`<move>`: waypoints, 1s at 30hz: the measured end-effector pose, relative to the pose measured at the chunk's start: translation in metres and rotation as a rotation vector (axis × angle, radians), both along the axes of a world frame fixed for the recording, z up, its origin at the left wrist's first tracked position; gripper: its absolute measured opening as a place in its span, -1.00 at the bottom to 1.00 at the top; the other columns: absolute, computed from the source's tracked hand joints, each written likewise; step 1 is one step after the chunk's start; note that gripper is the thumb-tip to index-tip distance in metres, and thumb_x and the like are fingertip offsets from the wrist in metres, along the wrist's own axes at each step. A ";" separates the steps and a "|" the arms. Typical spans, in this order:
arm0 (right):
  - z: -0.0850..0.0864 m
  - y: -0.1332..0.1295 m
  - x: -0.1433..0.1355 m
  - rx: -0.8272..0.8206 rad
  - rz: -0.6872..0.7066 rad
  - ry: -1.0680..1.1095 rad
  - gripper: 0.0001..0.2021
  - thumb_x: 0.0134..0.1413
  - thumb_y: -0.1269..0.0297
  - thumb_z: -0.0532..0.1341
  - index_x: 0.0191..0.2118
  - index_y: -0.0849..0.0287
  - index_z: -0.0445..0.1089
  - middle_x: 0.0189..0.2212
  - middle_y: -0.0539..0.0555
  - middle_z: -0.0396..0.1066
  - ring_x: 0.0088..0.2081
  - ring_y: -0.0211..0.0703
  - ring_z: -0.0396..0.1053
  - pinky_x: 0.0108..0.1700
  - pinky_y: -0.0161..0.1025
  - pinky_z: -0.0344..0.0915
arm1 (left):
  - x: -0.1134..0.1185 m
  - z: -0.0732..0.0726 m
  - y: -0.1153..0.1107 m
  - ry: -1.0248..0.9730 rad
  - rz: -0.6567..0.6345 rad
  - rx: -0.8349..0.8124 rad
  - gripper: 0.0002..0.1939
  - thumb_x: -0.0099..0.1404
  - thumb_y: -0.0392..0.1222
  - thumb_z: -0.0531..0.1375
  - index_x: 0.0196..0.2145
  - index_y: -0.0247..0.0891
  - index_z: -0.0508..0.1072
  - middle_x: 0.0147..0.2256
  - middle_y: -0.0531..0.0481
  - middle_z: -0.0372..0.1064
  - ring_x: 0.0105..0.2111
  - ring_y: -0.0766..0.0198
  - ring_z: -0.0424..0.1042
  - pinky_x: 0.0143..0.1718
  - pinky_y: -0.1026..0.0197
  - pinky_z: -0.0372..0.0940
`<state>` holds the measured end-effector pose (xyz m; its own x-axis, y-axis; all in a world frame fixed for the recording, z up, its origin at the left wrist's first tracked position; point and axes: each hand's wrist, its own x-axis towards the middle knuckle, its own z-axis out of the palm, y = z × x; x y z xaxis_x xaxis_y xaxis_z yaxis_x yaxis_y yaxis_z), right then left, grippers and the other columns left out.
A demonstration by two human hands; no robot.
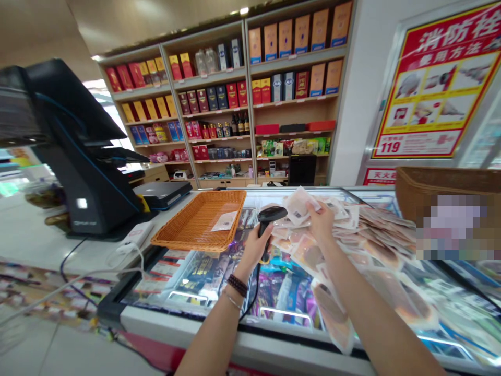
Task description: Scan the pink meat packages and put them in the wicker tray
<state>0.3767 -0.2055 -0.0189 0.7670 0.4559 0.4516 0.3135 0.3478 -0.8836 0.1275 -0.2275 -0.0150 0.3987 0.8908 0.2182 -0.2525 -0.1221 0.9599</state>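
Note:
My left hand (pixel 256 245) is wrapped round the handle of a black barcode scanner (pixel 273 213), whose head points right. A cable runs down from it past my wrist. Between its fingers my right hand (pixel 321 216) pinches a white flat packet (pixel 300 203) with a small printed label, held up in front of the scanner. Below and to the right, many flat clear food packets (pixel 376 235) lie spread and overlapping on the glass lid of a freezer. One similar packet (pixel 224 222) rests in the orange wicker basket (pixel 191 219) left of the scanner.
A dark point-of-sale terminal (pixel 94 151) and a flat black device (pixel 164 193) stand on the left counter. At the right is a brown basket (pixel 430 183). White cables (pixel 136 261) hang over the counter edge. Shelves (pixel 219 109) of boxed goods line the back wall.

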 end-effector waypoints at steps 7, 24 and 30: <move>-0.007 0.000 0.005 -0.047 0.035 -0.089 -0.59 -0.04 -0.09 0.44 -0.20 0.15 0.63 -0.23 0.27 0.72 -0.20 0.20 0.66 -0.12 0.02 0.56 | -0.002 0.003 -0.005 0.110 -0.122 0.046 -0.30 0.12 0.50 0.44 -0.30 -0.18 0.33 -0.59 0.22 0.23 -0.70 0.45 0.17 -0.65 0.33 0.09; -0.001 -0.007 0.001 -0.070 0.001 -0.117 -0.56 0.05 -0.15 0.38 -0.18 0.16 0.65 -0.20 0.28 0.73 -0.15 0.21 0.68 -0.06 0.02 0.56 | -0.008 0.002 -0.005 0.127 -0.157 0.074 -0.34 0.17 0.46 0.43 -0.30 -0.17 0.32 -0.58 0.22 0.22 -0.70 0.44 0.19 -0.64 0.32 0.09; 0.010 -0.005 -0.011 -0.020 0.033 -0.055 -0.44 -0.06 -0.33 0.40 -0.25 0.13 0.59 -0.32 0.22 0.69 -0.24 0.17 0.64 -0.13 0.00 0.53 | -0.013 0.018 -0.004 0.078 -0.128 0.042 -0.30 0.11 0.50 0.45 -0.30 -0.17 0.33 -0.57 0.20 0.26 -0.68 0.46 0.19 -0.63 0.34 0.10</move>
